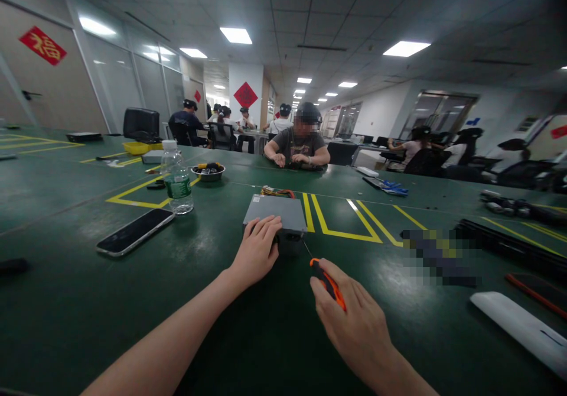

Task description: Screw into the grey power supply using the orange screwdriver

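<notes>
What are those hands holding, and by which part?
The right hand holds a screwdriver by its handle; the left hand rests on a grey box.

The grey box-shaped metal unit (266,208) sits at the centre of the frame on the dark green tabletop (248,349). The left hand (259,247) lies on its top; the right hand (357,310), before it and to its right, holds the orange-and-black screwdriver (328,282), shaft toward the unit's near right corner. Left of the unit stands the clear plastic bottle (178,188), with the flat black smartphone (135,233) before it and the round metal bowl (209,177) behind, to its right. The long white plastic casing (522,328) lies at lower right.
</notes>
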`<state>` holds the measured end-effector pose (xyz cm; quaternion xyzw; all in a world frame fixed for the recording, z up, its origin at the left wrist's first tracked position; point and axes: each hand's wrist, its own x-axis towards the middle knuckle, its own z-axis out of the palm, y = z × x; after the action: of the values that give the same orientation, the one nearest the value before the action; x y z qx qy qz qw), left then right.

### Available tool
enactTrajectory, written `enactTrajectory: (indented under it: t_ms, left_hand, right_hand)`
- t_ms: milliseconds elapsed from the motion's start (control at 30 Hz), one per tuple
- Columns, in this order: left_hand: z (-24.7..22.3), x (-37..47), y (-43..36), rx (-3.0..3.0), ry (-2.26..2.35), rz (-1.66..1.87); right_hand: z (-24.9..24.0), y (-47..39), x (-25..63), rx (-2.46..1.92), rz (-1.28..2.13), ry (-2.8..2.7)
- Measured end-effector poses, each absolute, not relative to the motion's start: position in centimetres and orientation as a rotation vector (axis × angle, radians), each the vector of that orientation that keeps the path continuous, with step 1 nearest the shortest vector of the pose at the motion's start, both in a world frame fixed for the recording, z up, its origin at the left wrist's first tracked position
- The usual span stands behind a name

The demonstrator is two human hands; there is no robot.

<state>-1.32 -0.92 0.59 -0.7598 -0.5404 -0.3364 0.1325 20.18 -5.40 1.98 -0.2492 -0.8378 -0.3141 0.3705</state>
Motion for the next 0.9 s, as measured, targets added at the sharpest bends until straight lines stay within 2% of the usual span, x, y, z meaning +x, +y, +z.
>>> enactTrajectory:
  t_ms: [233, 600, 900]
  left_hand:
    - [0.6, -1.4, -1.0, -2.214, -1.570, -0.972]
    - [0.8, -1.5, -1.1, -2.225, -1.583, -0.982]
    - [1.1, -1.6, -1.1, -2.261, -1.566, -0.947]
  right_hand:
    - [2.1, -5.9, 19.5, -0.539, -0.868, -2.183]
    - [1.3, -6.5, 19.8, -0.714, -0.953, -2.180]
    - [1.9, -7.8, 18.1, -1.073, -0.753, -2.073]
